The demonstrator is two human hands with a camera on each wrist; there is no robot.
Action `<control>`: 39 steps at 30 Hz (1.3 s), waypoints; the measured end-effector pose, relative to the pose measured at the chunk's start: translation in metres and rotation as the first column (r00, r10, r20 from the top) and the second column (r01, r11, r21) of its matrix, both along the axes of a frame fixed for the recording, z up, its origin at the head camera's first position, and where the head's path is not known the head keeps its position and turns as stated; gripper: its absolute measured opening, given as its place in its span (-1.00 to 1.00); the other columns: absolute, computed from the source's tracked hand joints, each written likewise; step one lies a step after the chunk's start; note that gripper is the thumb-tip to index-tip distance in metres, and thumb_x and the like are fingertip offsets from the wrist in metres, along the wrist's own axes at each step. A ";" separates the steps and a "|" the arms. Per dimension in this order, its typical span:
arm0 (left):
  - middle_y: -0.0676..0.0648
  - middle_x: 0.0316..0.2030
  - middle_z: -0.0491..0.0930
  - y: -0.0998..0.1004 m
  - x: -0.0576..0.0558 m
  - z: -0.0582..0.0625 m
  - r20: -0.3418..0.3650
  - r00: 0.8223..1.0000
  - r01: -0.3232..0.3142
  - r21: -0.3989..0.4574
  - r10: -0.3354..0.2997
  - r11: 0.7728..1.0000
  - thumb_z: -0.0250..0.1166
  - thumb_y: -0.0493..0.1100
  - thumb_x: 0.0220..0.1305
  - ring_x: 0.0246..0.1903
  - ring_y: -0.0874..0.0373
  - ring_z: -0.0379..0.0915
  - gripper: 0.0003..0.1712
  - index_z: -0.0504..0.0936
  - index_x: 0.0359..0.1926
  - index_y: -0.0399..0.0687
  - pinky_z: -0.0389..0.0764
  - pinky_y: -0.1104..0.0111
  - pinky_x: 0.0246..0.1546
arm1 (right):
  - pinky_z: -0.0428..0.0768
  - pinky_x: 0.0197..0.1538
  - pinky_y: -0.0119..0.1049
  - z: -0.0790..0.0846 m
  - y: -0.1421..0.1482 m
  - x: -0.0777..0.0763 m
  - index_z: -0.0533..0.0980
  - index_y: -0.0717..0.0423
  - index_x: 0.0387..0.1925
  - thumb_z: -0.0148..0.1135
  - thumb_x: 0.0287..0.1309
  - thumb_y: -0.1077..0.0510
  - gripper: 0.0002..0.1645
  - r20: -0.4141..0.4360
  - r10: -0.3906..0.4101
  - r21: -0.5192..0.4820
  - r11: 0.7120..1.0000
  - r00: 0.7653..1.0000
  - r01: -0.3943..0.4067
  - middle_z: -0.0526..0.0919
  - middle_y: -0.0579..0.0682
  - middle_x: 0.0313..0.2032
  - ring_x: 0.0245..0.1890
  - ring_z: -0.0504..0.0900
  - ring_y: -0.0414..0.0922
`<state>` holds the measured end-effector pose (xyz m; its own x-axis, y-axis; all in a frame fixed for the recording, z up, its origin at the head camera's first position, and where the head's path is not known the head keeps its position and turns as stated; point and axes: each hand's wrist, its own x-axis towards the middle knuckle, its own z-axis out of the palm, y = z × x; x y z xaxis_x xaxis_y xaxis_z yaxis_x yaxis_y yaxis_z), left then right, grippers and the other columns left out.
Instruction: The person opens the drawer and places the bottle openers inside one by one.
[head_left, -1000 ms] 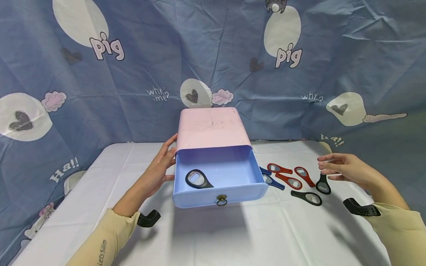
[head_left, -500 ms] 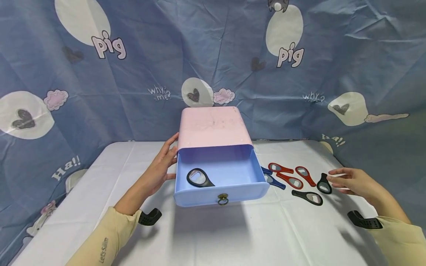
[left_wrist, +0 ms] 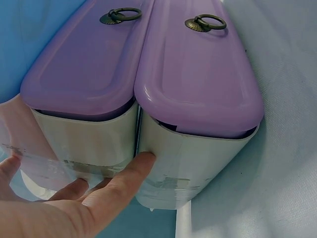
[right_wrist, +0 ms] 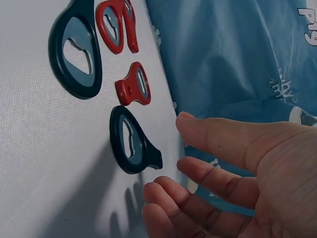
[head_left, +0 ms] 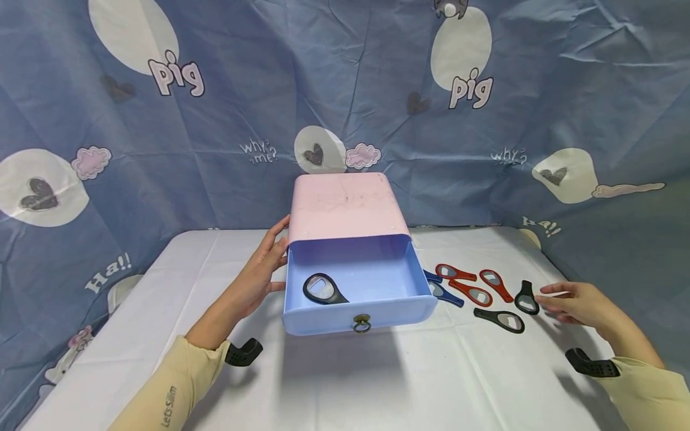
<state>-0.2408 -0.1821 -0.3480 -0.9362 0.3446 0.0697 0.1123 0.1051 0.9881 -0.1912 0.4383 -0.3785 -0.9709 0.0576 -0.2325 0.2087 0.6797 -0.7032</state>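
My left hand (head_left: pixel 250 284) lies against the left side of a small drawer cabinet with a pink top (head_left: pixel 347 206). Its fingertips touch the wall beside the purple drawer fronts (left_wrist: pixel 198 74) in the left wrist view. The pale blue top drawer (head_left: pixel 323 322) is pulled out, and a black magnifying glass (head_left: pixel 337 294) lies inside at its left. My right hand (head_left: pixel 584 306), fingers loosely bent, holds nothing. It hovers just right of another black magnifying glass (head_left: pixel 525 292); in the right wrist view a gap shows between the fingers and that magnifying glass (right_wrist: pixel 130 144).
Several more magnifying glasses lie between drawer and right hand: red ones (head_left: pixel 496 286), blue ones (head_left: pixel 447 296) partly hidden by the drawer, and a black one (head_left: pixel 499 320) nearer the front. A white cloth (head_left: pixel 431 383) covers the table; a blue printed curtain (head_left: pixel 226 120) hangs behind.
My right hand has moved right, toward me and lower, away from the far black magnifying glass's handle. The left hand and the drawer stay put.
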 end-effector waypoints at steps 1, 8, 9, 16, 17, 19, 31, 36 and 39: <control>-0.05 0.75 -0.24 0.000 0.000 0.000 0.001 1.000 0.000 0.001 0.000 1.000 -0.15 0.32 0.71 0.68 -0.41 -0.12 -0.29 -0.16 0.71 0.66 0.33 -0.54 0.35 | 0.76 -0.19 -0.37 0.000 0.000 0.000 0.36 0.57 0.37 0.25 0.56 -0.03 -0.25 0.004 -0.002 -0.001 1.000 1.000 0.002 0.75 -0.21 -0.22 -0.33 0.70 -0.36; -0.03 0.76 -0.25 0.000 0.000 0.000 -0.001 1.000 0.004 0.003 -0.004 1.000 -0.15 0.34 0.71 0.68 -0.40 -0.12 -0.29 -0.15 0.71 0.67 0.33 -0.53 0.36 | 0.75 -0.18 -0.35 -0.006 -0.002 -0.003 0.34 0.60 0.38 0.34 0.49 -0.08 -0.14 0.052 -0.013 0.017 1.000 0.999 0.012 0.73 -0.20 -0.16 -0.29 0.68 -0.34; -0.03 0.76 -0.26 0.000 0.000 0.000 -0.001 1.000 0.004 0.002 -0.004 1.000 -0.15 0.34 0.71 0.68 -0.40 -0.12 -0.29 -0.15 0.71 0.67 0.33 -0.53 0.36 | 0.75 -0.18 -0.35 -0.007 -0.002 -0.004 0.34 0.61 0.39 0.35 0.48 -0.08 -0.12 0.053 -0.013 0.023 1.000 0.998 0.012 0.73 -0.20 -0.15 -0.28 0.68 -0.34; -0.06 0.75 -0.21 0.000 0.000 0.000 -0.010 1.000 -0.002 0.001 0.002 1.000 -0.15 0.34 0.70 0.67 -0.40 -0.08 -0.29 -0.15 0.71 0.67 0.38 -0.51 0.34 | 0.70 -0.23 -0.36 -0.008 -0.006 -0.008 0.40 0.61 0.33 0.40 0.42 -0.10 -0.12 0.053 -0.029 0.071 0.997 0.998 0.025 0.67 -0.20 -0.25 -0.37 0.61 -0.28; -0.06 0.75 -0.21 0.000 0.000 0.000 -0.010 1.000 -0.001 0.000 0.001 1.000 -0.15 0.33 0.70 0.67 -0.40 -0.08 -0.29 -0.15 0.71 0.67 0.38 -0.51 0.34 | 0.69 -0.23 -0.36 -0.008 -0.007 -0.009 0.41 0.60 0.32 0.41 0.42 -0.10 -0.13 0.054 -0.032 0.071 0.997 0.998 0.028 0.65 -0.20 -0.26 -0.37 0.60 -0.28; -0.06 0.75 -0.21 0.000 0.000 0.000 -0.011 1.000 0.000 -0.002 0.000 1.000 -0.15 0.33 0.71 0.67 -0.41 -0.08 -0.29 -0.15 0.71 0.67 0.37 -0.51 0.34 | 0.68 -0.24 -0.36 -0.008 -0.009 -0.010 0.45 0.59 0.29 0.42 0.40 -0.10 -0.15 0.057 -0.033 0.076 0.997 0.998 0.029 0.63 -0.19 -0.27 -0.38 0.60 -0.28; -0.07 0.75 -0.20 -0.001 0.000 -0.001 -0.004 1.000 0.007 0.007 -0.007 1.000 -0.14 0.34 0.70 0.67 -0.40 -0.08 -0.28 -0.15 0.71 0.67 0.37 -0.50 0.35 | 0.66 -0.29 -0.32 -0.014 -0.017 -0.020 0.54 0.53 0.16 0.53 0.29 -0.14 -0.18 0.049 -0.054 0.136 0.990 0.997 0.047 0.71 -0.09 -0.31 -0.36 0.62 -0.21; -0.05 0.75 -0.24 -0.001 0.000 -0.001 -0.003 1.000 0.005 0.007 -0.005 1.000 -0.14 0.35 0.69 0.68 -0.41 -0.11 -0.28 -0.15 0.71 0.67 0.34 -0.52 0.36 | 0.63 -0.26 -0.25 -0.011 -0.024 -0.027 0.55 0.53 0.15 0.56 0.21 -0.23 -0.09 0.040 -0.048 0.250 0.968 0.998 0.037 0.75 0.01 -0.31 -0.35 0.66 -0.14; -0.05 0.75 -0.24 0.000 0.000 -0.001 -0.001 1.000 0.007 0.006 -0.007 1.000 -0.14 0.35 0.69 0.68 -0.41 -0.12 -0.28 -0.15 0.71 0.67 0.33 -0.52 0.36 | 0.57 -0.27 -0.24 -0.010 -0.028 -0.029 0.59 0.49 0.07 0.56 0.19 -0.20 -0.17 0.019 -0.033 0.311 0.950 0.999 0.026 0.73 0.00 -0.39 -0.37 0.66 -0.12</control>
<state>-0.2409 -0.1824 -0.3487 -0.9336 0.3508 0.0732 0.1144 0.0983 0.9886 -0.2200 0.4106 -0.3883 -0.9620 0.1593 -0.2219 0.2464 0.8567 -0.4531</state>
